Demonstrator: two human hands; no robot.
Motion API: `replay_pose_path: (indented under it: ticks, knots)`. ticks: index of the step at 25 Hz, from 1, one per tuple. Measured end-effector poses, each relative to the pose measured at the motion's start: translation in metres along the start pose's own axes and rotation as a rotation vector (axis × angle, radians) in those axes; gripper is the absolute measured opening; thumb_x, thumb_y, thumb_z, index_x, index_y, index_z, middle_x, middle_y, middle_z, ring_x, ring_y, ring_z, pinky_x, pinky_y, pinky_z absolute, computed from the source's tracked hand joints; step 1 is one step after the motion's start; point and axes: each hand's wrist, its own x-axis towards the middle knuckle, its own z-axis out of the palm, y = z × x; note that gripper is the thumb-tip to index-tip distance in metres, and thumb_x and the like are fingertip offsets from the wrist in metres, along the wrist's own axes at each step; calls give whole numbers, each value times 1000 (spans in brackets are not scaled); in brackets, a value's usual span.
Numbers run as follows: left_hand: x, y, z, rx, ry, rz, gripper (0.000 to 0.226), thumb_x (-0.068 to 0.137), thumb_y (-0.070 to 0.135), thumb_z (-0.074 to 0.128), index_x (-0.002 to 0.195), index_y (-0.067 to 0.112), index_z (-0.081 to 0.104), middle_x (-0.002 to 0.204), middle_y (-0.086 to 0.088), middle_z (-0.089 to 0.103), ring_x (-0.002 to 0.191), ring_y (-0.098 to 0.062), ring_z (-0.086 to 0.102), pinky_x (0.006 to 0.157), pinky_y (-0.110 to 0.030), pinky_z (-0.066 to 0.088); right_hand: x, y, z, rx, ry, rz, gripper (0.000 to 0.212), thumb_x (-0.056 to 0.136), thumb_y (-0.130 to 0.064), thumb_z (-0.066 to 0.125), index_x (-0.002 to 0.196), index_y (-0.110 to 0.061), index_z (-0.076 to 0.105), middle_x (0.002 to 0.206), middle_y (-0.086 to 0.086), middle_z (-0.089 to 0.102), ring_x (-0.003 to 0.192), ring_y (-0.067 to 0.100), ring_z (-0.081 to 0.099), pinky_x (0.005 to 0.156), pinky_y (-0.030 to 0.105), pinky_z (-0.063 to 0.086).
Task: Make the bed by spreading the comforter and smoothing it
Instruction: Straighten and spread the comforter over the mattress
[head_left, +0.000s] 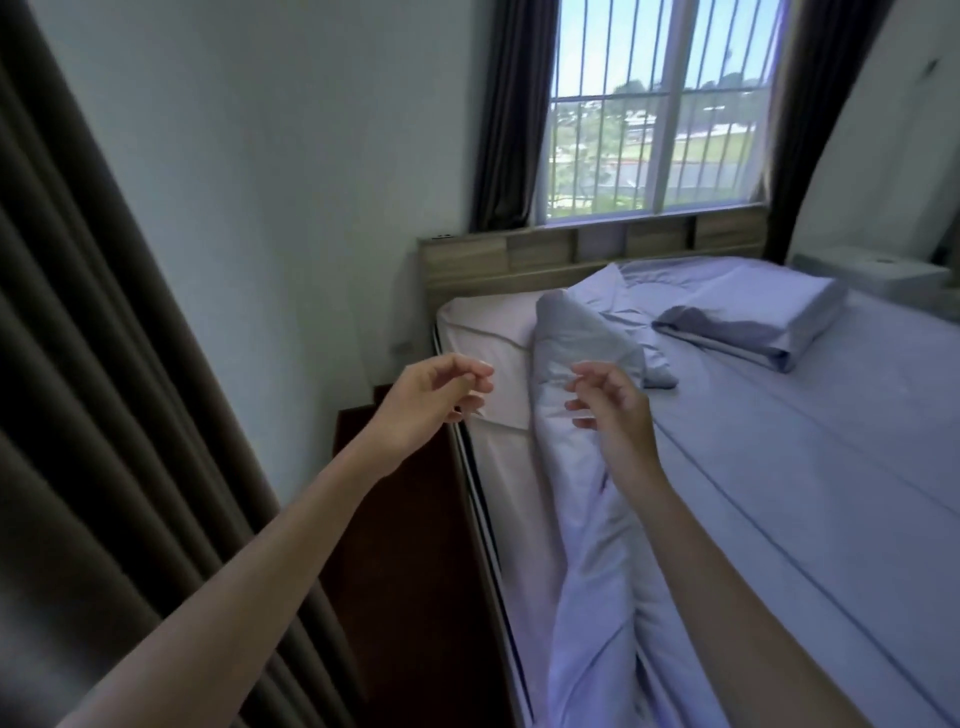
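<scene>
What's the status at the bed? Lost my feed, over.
Left hand and right hand both empty, fingers loosely curled, raised over the bed's left edge. Comforter bunched in a long ridge, not spread. Pillow clear of it.

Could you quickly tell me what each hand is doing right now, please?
Left hand: open, fingers loosely curled, holding nothing.
Right hand: open, fingers loosely curled, holding nothing, above the bunched comforter.

Comforter (587, 467): pale lavender-blue, bunched into a long rumpled ridge along the bed's (831, 467) left edge, running 6 to 12 o'clock. Not spread (top end rolled over near the headboard). Rest of bed's cover lies flat.
</scene>
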Motion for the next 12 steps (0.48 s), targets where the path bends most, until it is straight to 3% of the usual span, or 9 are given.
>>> replay_pose_path:
  ticks: [3, 6, 12]
  knots:
    - [57, -28, 2, 13, -77, -43, 21, 98, 9, 44, 100, 17, 63, 85, 8, 66, 63, 7, 63, 63, -18, 42, 30, 23, -9, -66, 75, 40, 26, 90, -2, 53, 88, -26, 63, 80, -1, 66, 61, 7, 59, 58, 22, 43]
    - [111, -58, 14, 16, -210, -57, 25, 97, 7, 44, 94, 21, 64, 85, 9, 67, 66, 2, 63, 62, -18, 41, 65, 47, -11, -118, 153, 59, 24, 89, -2, 54, 90, -24, 65, 82, 2, 66, 64, 13, 59, 61, 27, 44]
    - [252, -92, -3, 15, -403, 35, 28, 96, 5, 44, 89, 25, 63, 83, 11, 69, 64, 6, 64, 59, -14, 44, 162, 88, 12, -162, 372, 42, 19, 90, -4, 55, 94, -19, 65, 81, 3, 68, 62, 11, 63, 60, 27, 47]
